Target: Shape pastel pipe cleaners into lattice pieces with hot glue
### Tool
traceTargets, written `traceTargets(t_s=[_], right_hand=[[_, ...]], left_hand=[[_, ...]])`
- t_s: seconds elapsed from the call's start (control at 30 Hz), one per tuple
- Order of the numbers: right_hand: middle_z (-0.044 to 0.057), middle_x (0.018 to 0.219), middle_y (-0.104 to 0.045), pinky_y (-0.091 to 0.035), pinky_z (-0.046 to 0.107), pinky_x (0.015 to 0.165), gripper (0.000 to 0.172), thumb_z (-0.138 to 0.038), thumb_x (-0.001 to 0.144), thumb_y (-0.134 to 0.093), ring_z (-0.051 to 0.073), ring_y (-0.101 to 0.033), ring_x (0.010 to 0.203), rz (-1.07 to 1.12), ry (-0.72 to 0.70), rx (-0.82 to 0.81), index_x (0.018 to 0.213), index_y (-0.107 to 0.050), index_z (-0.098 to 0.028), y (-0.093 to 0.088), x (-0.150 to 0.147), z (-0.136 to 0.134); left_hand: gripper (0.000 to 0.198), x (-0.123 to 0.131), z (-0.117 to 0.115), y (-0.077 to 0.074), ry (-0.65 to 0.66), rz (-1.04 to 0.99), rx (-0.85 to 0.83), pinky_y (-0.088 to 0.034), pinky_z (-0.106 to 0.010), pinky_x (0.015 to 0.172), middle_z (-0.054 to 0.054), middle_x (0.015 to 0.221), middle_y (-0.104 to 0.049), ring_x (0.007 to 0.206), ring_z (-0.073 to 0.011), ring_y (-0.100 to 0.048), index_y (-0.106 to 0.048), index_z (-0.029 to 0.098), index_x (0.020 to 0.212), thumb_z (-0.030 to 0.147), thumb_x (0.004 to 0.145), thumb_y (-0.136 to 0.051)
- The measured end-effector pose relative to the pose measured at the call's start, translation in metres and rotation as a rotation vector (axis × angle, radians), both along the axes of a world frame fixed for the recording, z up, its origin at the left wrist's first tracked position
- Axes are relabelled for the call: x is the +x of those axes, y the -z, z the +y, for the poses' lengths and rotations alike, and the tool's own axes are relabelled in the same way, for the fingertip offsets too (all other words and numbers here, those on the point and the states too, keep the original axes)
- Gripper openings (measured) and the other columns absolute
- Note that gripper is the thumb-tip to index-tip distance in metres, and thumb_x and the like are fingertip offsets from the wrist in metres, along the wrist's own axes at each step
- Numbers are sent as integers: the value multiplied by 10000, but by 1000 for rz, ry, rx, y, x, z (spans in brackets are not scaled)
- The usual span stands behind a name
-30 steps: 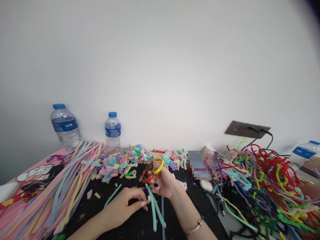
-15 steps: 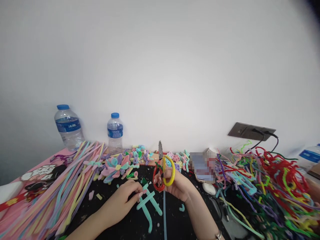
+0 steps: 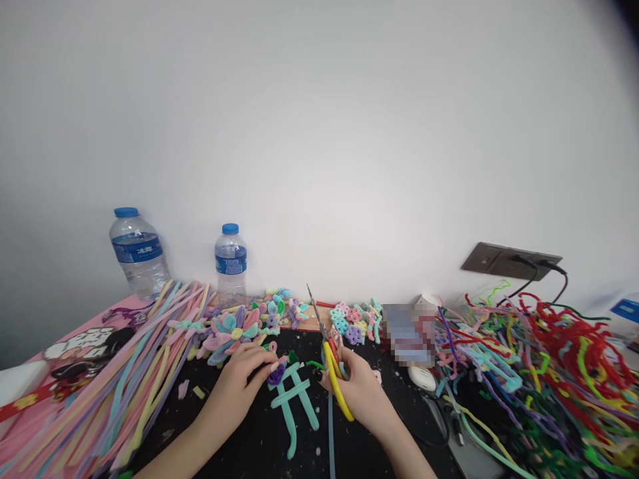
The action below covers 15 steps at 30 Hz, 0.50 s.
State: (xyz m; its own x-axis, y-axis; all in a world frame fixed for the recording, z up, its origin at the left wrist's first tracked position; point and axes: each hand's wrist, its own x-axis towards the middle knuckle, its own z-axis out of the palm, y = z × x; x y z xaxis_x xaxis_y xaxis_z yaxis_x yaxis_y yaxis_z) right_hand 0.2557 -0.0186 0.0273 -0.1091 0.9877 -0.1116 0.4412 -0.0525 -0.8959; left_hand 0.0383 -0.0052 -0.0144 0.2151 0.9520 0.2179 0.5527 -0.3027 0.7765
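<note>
My left hand (image 3: pixel 242 382) rests on the black mat with its fingertips pinched on a small purple pipe-cleaner coil (image 3: pixel 276 375). That coil sits at the top of a teal pipe-cleaner shape (image 3: pixel 294 407) lying flat on the mat. My right hand (image 3: pixel 357 389) is closed round scissors (image 3: pixel 330 356) with yellow and red handles. Their blades point up and to the left, above the mat. The two hands are close together, the teal shape between them.
Long pastel pipe cleaners (image 3: pixel 120 392) are heaped at left, a tangle of bright ones (image 3: pixel 539 372) at right. Finished pastel flowers (image 3: pixel 232 330) line the back edge. Two water bottles (image 3: pixel 137 251) stand by the wall. A wall socket (image 3: pixel 509 260) has cables plugged in.
The teal shape was lowered onto the mat and my left hand shifted to its purple top. My right hand dropped and turned the scissors, handles down, blades up-left.
</note>
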Motion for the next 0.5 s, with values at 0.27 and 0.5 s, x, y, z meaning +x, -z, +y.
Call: traceTargets(t_s=[0.27,0.5], right_hand=[[-22,774,-515,-339,219,579,279,-199,592,-639,142,-450,694,-328,-64,167,778,-432,-201,10,5,-14],[-8,756,-556,-282,225,558,317,-319,582,-725,152,-466,675,-509,-140,203,755,-488,-197,20,8,-20]], left_hand=[[285,4,-1,-4,-66,-308,-225,-383,-393,927,-65,905,-636,946,-275,-543,-625,217,810,466,820,-487],[304,6,-3,-9,-147,-421,-317,-427,-321,848,-46,835,-624,949,-260,-547,-604,215,765,498,800,-499]])
